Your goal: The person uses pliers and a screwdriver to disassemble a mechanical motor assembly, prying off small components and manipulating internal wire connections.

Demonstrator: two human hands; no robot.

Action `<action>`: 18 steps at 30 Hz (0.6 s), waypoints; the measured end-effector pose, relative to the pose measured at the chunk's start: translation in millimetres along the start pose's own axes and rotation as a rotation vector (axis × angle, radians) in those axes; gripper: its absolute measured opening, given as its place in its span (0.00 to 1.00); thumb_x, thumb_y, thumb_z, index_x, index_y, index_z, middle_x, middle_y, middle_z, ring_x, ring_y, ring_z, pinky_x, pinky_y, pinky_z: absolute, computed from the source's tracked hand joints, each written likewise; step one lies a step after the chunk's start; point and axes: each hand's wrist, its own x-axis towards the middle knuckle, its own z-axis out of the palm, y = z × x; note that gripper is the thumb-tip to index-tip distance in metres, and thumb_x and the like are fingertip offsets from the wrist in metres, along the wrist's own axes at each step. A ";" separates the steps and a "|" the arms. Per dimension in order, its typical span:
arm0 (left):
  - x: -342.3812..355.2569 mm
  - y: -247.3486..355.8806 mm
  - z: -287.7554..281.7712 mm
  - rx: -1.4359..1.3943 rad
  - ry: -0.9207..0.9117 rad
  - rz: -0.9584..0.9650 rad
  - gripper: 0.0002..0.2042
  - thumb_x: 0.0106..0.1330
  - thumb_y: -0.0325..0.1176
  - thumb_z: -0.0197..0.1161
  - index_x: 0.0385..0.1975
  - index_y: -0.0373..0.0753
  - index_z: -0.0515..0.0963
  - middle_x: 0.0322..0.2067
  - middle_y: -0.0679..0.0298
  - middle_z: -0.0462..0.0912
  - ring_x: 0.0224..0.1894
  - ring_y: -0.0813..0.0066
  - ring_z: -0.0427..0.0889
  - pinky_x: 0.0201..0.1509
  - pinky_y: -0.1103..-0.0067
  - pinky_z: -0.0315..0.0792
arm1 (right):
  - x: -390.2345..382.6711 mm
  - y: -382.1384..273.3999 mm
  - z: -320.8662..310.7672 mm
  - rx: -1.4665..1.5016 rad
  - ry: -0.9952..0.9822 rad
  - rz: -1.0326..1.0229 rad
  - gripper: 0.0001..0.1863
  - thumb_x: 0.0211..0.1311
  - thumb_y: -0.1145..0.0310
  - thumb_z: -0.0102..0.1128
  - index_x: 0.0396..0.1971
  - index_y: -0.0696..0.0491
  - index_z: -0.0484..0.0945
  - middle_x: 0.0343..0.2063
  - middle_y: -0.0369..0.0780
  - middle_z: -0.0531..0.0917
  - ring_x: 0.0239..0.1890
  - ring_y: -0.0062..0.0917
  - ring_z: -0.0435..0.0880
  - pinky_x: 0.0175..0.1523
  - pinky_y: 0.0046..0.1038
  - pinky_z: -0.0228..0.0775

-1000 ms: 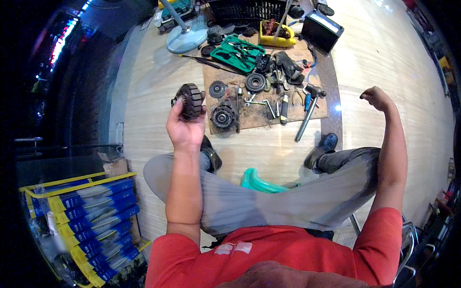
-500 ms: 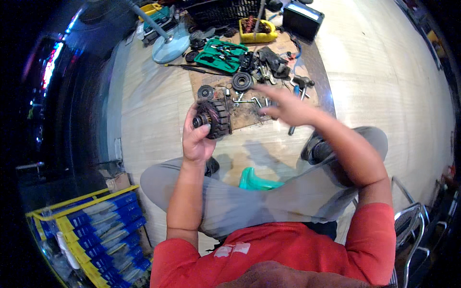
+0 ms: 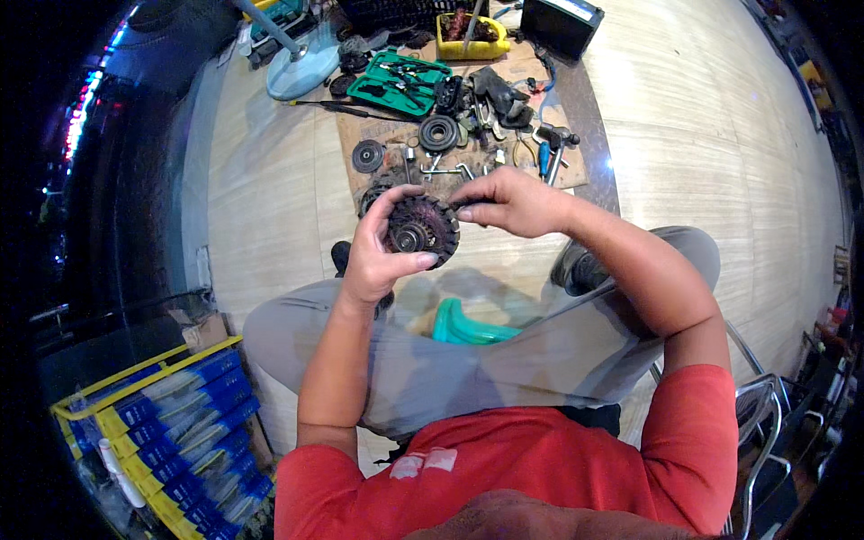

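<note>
My left hand (image 3: 373,256) is closed around a dark, greasy motor armature (image 3: 430,225) with a toothed rim, its round end and central shaft turned up towards me. The thumb presses along its lower side while the fingers curl over its far left. At the armature's right edge, my right hand (image 3: 517,202) is closed in a pinch. Something small and dark shows between its finger and thumb, too hidden to name. Just beyond lie a black pulley-like ring (image 3: 438,133), a smaller black disc (image 3: 367,156) and bent metal wrenches (image 3: 447,171).
Tools and parts cover a cardboard sheet (image 3: 562,166): an opened green tool case (image 3: 400,84), a blue-handled screwdriver (image 3: 544,160) and a hammer (image 3: 560,144). Behind stand a yellow container (image 3: 470,49) and a black battery (image 3: 560,29). A green plastic stool (image 3: 468,328) is between my legs.
The armature has tilted so its shaft end faces up, and moved slightly right. My right hand has come left and down to its edge, its fingers closing from spread to a pinch.
</note>
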 end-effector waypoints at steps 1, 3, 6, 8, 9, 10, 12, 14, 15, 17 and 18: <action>0.1 0.4 -0.9 0.037 -0.020 -0.003 0.39 0.38 0.24 0.73 0.57 0.32 0.65 0.44 0.60 0.78 0.46 0.73 0.79 0.55 0.77 0.72 | -0.3 5.4 -1.7 -0.018 0.009 -0.036 0.14 0.62 0.64 0.60 0.43 0.56 0.80 0.34 0.45 0.84 0.36 0.33 0.83 0.44 0.33 0.73; -0.8 1.9 -1.1 0.117 -0.058 -0.010 0.39 0.37 0.24 0.74 0.57 0.33 0.66 0.44 0.61 0.77 0.46 0.74 0.78 0.55 0.77 0.71 | 2.4 6.4 -7.5 -0.003 -0.022 -0.010 0.13 0.63 0.65 0.60 0.43 0.56 0.80 0.34 0.45 0.85 0.37 0.33 0.83 0.45 0.33 0.73; -2.7 3.3 -0.6 0.203 -0.092 -0.016 0.39 0.37 0.24 0.75 0.57 0.34 0.67 0.44 0.62 0.77 0.46 0.75 0.78 0.55 0.78 0.71 | 5.1 8.8 -9.3 0.015 -0.025 -0.004 0.12 0.63 0.65 0.59 0.41 0.57 0.81 0.33 0.45 0.85 0.37 0.33 0.83 0.45 0.32 0.73; -3.1 0.3 0.8 0.203 -0.092 -0.013 0.39 0.37 0.24 0.75 0.57 0.34 0.67 0.44 0.62 0.77 0.46 0.75 0.77 0.55 0.78 0.71 | 4.4 5.8 -11.5 -0.002 -0.009 0.011 0.12 0.62 0.65 0.60 0.41 0.57 0.81 0.32 0.45 0.85 0.37 0.32 0.83 0.45 0.32 0.73; -3.3 1.1 1.3 0.205 -0.081 -0.020 0.39 0.37 0.23 0.75 0.57 0.34 0.67 0.44 0.62 0.77 0.46 0.75 0.77 0.55 0.78 0.71 | 3.7 4.8 -12.3 0.001 0.012 0.005 0.12 0.62 0.65 0.60 0.40 0.57 0.81 0.32 0.45 0.85 0.37 0.32 0.83 0.44 0.32 0.73; -3.1 3.1 2.2 0.206 -0.070 -0.028 0.39 0.38 0.23 0.74 0.57 0.34 0.67 0.44 0.62 0.77 0.46 0.75 0.77 0.55 0.78 0.71 | 2.7 4.2 -13.2 0.004 0.033 -0.001 0.12 0.62 0.65 0.60 0.40 0.57 0.81 0.32 0.45 0.84 0.37 0.31 0.83 0.44 0.32 0.73; -2.4 4.0 3.2 0.220 -0.030 -0.035 0.38 0.39 0.23 0.74 0.57 0.34 0.67 0.44 0.62 0.78 0.46 0.75 0.77 0.55 0.78 0.71 | 0.5 0.6 -16.5 0.023 0.059 -0.005 0.12 0.62 0.65 0.61 0.39 0.58 0.81 0.32 0.45 0.84 0.36 0.31 0.83 0.44 0.32 0.73; -0.2 2.1 4.2 0.246 0.025 -0.040 0.38 0.40 0.23 0.74 0.57 0.34 0.67 0.44 0.62 0.78 0.46 0.75 0.77 0.55 0.78 0.71 | -2.4 -4.0 -20.8 0.061 0.071 0.000 0.12 0.61 0.64 0.62 0.38 0.58 0.81 0.31 0.46 0.84 0.35 0.32 0.83 0.43 0.32 0.73; 0.9 -1.6 4.4 0.267 0.076 -0.009 0.36 0.42 0.23 0.73 0.57 0.34 0.67 0.43 0.61 0.78 0.47 0.75 0.77 0.54 0.78 0.71 | -3.8 -6.9 -22.3 0.081 0.076 -0.034 0.12 0.61 0.64 0.62 0.36 0.58 0.81 0.29 0.45 0.83 0.32 0.32 0.82 0.41 0.32 0.73; 2.8 -8.3 1.4 0.183 0.197 -0.005 0.36 0.43 0.23 0.73 0.57 0.33 0.66 0.43 0.61 0.78 0.46 0.74 0.78 0.54 0.78 0.72 | -5.9 -15.9 -27.2 0.000 0.042 -0.093 0.12 0.61 0.64 0.62 0.36 0.58 0.81 0.27 0.46 0.83 0.30 0.34 0.82 0.39 0.33 0.73; 3.8 -12.1 -1.1 0.143 0.259 -0.002 0.36 0.43 0.23 0.73 0.57 0.32 0.66 0.43 0.61 0.78 0.46 0.74 0.78 0.54 0.78 0.72 | -6.9 -19.4 -28.9 -0.039 0.025 -0.125 0.12 0.61 0.64 0.62 0.35 0.57 0.81 0.25 0.46 0.82 0.30 0.35 0.82 0.39 0.33 0.73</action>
